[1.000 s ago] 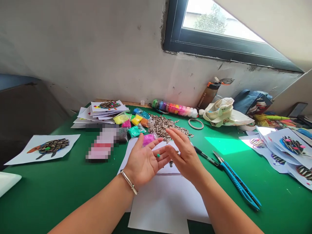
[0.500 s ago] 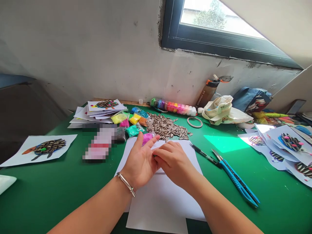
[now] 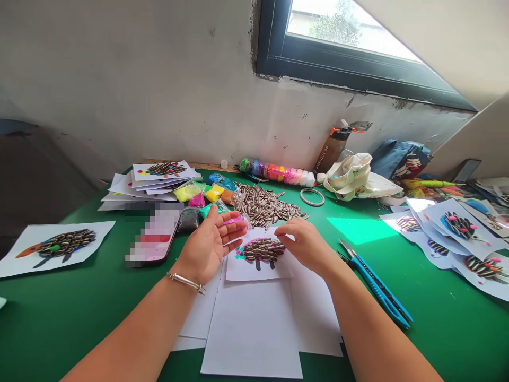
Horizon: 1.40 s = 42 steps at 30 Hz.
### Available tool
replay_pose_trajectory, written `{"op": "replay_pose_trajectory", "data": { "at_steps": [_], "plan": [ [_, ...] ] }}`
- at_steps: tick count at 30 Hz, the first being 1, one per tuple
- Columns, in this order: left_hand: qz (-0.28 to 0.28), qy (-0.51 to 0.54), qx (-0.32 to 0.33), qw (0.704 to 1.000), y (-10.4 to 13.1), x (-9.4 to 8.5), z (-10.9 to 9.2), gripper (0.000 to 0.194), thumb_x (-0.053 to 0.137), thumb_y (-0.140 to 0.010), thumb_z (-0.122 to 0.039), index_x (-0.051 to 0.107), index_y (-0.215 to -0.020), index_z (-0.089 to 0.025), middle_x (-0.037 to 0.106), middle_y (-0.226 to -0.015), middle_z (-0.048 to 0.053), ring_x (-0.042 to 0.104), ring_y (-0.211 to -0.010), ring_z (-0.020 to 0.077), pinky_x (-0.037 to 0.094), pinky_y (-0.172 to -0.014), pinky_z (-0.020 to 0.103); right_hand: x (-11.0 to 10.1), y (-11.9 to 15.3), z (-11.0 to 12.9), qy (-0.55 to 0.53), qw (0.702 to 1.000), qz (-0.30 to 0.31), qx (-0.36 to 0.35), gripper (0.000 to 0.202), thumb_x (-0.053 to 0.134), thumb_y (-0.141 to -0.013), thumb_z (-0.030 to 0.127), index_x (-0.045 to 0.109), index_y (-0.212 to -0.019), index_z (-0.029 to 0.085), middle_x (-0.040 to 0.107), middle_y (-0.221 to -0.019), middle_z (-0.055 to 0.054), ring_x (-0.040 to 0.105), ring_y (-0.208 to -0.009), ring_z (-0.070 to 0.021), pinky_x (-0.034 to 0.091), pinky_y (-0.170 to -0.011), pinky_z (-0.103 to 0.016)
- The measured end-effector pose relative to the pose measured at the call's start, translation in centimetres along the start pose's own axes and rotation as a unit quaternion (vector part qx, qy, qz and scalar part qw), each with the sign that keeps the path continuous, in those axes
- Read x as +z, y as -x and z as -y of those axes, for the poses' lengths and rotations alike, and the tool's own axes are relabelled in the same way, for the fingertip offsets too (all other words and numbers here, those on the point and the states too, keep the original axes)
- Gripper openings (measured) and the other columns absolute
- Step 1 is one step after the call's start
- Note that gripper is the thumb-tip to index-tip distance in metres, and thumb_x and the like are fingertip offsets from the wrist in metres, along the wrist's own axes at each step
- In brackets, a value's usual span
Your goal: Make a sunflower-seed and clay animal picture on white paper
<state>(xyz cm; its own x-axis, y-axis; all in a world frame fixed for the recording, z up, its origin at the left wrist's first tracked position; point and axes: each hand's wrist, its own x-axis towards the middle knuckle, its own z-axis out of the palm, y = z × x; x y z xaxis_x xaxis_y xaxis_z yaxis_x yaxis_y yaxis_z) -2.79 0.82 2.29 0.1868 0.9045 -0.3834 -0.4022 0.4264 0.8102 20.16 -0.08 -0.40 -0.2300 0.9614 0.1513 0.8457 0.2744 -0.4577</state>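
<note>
On a small white sheet [image 3: 238, 273] in front of me lies an animal picture made of sunflower seeds [image 3: 262, 249], with pink edging, turquoise bits at its left end and two dark legs. My left hand [image 3: 210, 244], wearing a silver bangle [image 3: 186, 282], is held open left of the picture, palm turned up and inward, with nothing visible on it. Over the picture's right end, the fingers of my right hand [image 3: 306, 246] are bent and pinched together. Whatever they may hold is too small or hidden to make out. Blank white paper [image 3: 252, 329] lies underneath.
Behind the hands are a heap of sunflower seeds [image 3: 266, 204], coloured clay packets [image 3: 189, 192] and a tape ring [image 3: 312, 197]. A phone [image 3: 157, 233] lies left; a blue utility knife [image 3: 376, 284] lies right. Finished seed pictures [image 3: 149, 180] are stacked at the back left.
My hands have moved apart, left hand leftward and right hand rightward, uncovering the seed picture. The right fingers have left the left palm. The view has shifted slightly.
</note>
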Motion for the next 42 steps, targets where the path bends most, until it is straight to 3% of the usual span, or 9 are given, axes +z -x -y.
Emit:
{"op": "replay_pose_trajectory", "data": {
  "at_steps": [10,20,29,42],
  "plan": [
    [0.017,-0.05,0.029,0.998,-0.13,-0.22,0.66,0.05,0.062,-0.084,-0.059,0.068,-0.105,-0.014,0.071,-0.107,0.014,0.064,-0.101,0.028,0.047,-0.087,0.039,0.83,0.01,0.33,0.099,0.992,0.068,-0.027,0.032,0.051,-0.085,0.005,0.074,-0.091,0.027,0.072,-0.081,0.0,0.053,-0.086,-0.0186,0.031,-0.078,-0.032],
    [0.014,-0.066,0.043,0.997,-0.59,-0.57,0.83,0.049,0.07,-0.077,-0.059,0.072,-0.097,-0.015,0.072,-0.108,0.014,0.064,-0.102,0.028,0.047,-0.089,0.04,0.71,-0.3,0.56,0.109,0.991,0.072,-0.005,0.019,0.056,-0.087,0.013,0.071,-0.084,0.025,0.07,-0.083,0.0,0.053,-0.085,-0.018,0.029,-0.075,-0.03],
    [0.005,-0.087,0.054,0.995,-0.76,-0.66,0.93,0.049,0.073,-0.072,-0.061,0.072,-0.093,-0.016,0.073,-0.105,0.013,0.064,-0.103,0.0286,0.046,-0.09,0.041,0.49,0.01,0.35,0.123,0.989,0.08,-0.005,0.032,0.05,-0.083,0.006,0.075,-0.082,0.026,0.071,-0.086,-0.001,0.052,-0.087,-0.0183,0.028,-0.075,-0.031],
    [0.0,-0.108,0.07,0.992,-0.93,-0.94,1.1,0.041,0.074,-0.073,-0.055,0.073,-0.09,-0.017,0.074,-0.101,0.011,0.066,-0.099,0.0263,0.047,-0.089,0.039,0.44,0.0,0.39,0.128,0.988,0.082,-0.004,0.033,0.049,-0.082,0.005,0.076,-0.083,0.025,0.07,-0.086,-0.003,0.056,-0.089,-0.0189,0.03,-0.075,-0.031]
  ]
}}
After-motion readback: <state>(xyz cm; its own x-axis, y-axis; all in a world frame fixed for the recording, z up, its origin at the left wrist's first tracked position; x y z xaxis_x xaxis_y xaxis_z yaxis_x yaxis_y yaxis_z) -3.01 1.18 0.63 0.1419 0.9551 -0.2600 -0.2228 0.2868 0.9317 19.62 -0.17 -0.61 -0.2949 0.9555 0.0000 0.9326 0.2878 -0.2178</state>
